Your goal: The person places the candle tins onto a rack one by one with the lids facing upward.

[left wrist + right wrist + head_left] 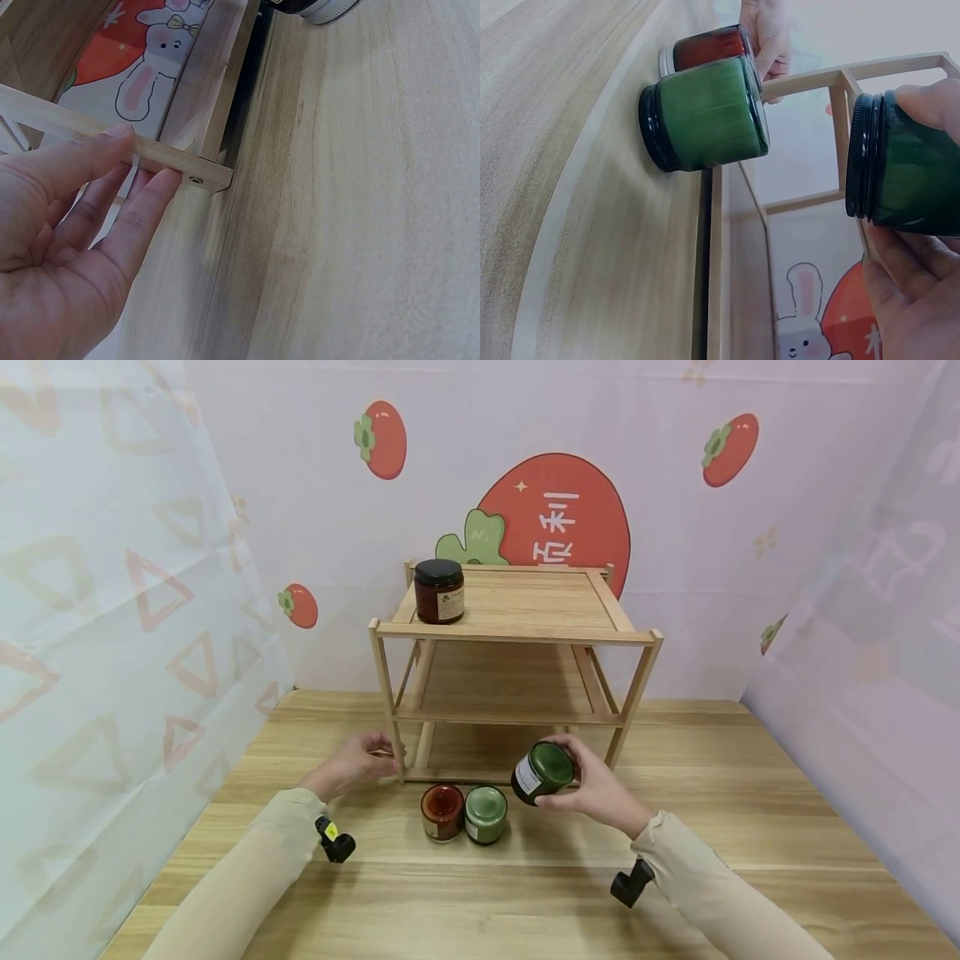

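My left hand (356,766) pinches the front left leg (161,155) of a wooden shelf rack (517,635) near its foot, thumb on one side and fingers on the other. My right hand (596,785) grips a dark green glass jar (553,763) with a black lid (862,156). That jar is tilted above the table, its base turned up and its lid downward, in front of the rack's lower right. On the table stand a red-brown glass jar (442,812) and a lighter green jar (486,816), side by side and lid-down.
A dark brown jar (439,595) with a black lid stands upright at the left of the rack's top shelf. The rack's middle shelf (510,681) lies below it. Cloth walls (300,485) with printed fruit enclose the wooden table (420,910).
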Action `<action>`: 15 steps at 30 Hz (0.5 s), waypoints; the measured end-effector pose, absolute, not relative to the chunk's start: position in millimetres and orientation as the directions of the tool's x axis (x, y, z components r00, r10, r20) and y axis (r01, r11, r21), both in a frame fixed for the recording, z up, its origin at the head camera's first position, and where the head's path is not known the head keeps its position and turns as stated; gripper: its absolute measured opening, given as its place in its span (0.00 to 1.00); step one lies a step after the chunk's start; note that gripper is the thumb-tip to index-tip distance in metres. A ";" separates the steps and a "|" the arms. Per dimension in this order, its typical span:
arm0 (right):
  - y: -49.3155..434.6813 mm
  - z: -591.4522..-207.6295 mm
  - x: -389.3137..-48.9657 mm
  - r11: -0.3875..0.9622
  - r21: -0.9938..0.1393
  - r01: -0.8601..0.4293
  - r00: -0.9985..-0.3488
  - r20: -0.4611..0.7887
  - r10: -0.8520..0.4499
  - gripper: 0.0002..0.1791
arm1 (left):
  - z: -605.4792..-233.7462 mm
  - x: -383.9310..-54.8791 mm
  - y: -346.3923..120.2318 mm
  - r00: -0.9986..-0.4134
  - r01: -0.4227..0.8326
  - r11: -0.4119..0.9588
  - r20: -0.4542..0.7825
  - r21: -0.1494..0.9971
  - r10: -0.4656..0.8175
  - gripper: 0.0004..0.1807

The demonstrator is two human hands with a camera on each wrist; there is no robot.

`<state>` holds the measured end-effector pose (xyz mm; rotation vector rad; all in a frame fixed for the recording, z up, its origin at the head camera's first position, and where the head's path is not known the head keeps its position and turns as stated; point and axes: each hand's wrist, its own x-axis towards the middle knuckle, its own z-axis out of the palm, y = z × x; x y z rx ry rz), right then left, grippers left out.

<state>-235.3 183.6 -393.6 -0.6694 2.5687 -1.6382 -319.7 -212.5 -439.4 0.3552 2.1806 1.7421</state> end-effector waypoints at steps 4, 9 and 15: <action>183.0 -392.7 -234.8 0.363 -0.868 -0.339 -0.912 0.207 -0.355 0.44 | -438.4 -319.0 -211.5 -0.915 -0.012 0.216 -0.098 0.976 0.391 0.17; 183.8 -391.4 -234.1 0.379 -0.869 -0.318 -0.920 0.187 -0.343 0.44 | -437.5 -318.4 -211.1 -0.914 -0.016 0.216 -0.101 0.976 0.392 0.17; 184.4 -389.8 -235.3 0.392 -0.863 -0.317 -0.924 0.189 -0.332 0.45 | -436.8 -318.2 -211.2 -0.917 -0.016 0.229 -0.105 0.973 0.385 0.17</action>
